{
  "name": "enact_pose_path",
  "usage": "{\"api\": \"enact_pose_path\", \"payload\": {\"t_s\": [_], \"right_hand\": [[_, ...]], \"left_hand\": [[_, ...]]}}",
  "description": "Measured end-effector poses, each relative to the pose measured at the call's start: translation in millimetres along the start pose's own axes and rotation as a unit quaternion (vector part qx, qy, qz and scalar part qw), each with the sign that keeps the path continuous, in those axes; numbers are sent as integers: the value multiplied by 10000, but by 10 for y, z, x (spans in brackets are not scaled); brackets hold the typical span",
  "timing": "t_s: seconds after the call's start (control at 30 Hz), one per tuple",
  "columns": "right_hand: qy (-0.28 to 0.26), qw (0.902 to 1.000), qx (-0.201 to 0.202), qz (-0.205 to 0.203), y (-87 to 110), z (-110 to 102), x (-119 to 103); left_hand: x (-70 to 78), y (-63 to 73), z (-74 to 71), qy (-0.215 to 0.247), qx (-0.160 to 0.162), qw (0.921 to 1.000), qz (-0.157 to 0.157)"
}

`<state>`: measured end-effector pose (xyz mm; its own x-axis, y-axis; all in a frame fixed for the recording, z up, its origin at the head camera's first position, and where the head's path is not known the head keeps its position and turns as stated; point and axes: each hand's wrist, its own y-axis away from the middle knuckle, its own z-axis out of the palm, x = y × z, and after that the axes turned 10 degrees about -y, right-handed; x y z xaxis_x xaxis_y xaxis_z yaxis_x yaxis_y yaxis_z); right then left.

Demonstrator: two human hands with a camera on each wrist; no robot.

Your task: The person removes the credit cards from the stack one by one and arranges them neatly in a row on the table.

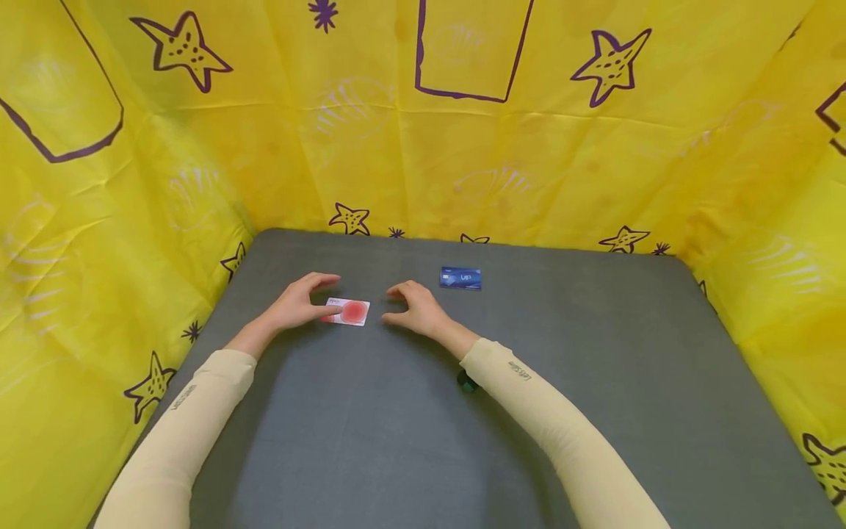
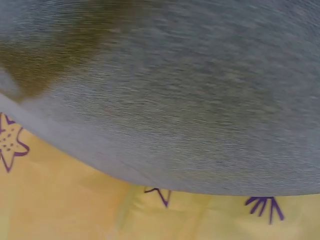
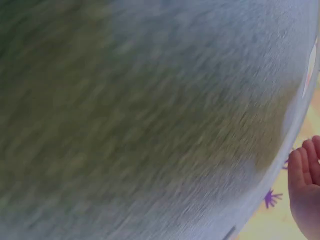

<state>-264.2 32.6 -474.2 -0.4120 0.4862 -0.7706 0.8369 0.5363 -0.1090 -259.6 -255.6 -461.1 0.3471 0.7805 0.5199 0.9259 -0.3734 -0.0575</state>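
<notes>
1. Left of centre in the head view, the left hand (image 1: pixel 297 303) has its thumb and fingers spread apart; the thumb overlaps the red-and-white card (image 1: pixel 355 313), contact unclear.
2. Near the centre, the right hand (image 1: pixel 421 310) curves slightly, thumb apart from fingers, gripping nothing.
3. The grey table (image 1: pixel 370 433) bears that card and, above centre, a blue "VIP" card (image 1: pixel 460 278), both lying flat.

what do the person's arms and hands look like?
Left hand and right hand ungloved. Left sleeve and right sleeve: long, cream, small dark lettering on each. Dark object beside right sleeve; can't tell if attached.
</notes>
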Motion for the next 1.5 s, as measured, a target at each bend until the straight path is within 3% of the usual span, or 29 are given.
{"api": "enact_pose_path", "payload": {"t_s": [0.2, 0.47, 1.03, 1.33, 1.5], "right_hand": [[-473, 9987, 206, 56, 68, -98, 87], [-928, 9944, 493, 110, 157, -253, 211], [-1556, 9808, 1116, 375, 372, -692, 425], [-1649, 9756, 1369, 478, 435, -830, 533], [-1629, 9746, 1479, 414, 459, -882, 585]], "left_hand": [[153, -87, 68, 484, -30, 9988, -104], [363, -227, 192, 1355, 91, 9903, -290], [694, -512, 473, 2005, 314, 9792, -20], [840, -699, 618, 2271, 516, 9722, 230], [911, -794, 683, 2428, 647, 9677, 219]]}}
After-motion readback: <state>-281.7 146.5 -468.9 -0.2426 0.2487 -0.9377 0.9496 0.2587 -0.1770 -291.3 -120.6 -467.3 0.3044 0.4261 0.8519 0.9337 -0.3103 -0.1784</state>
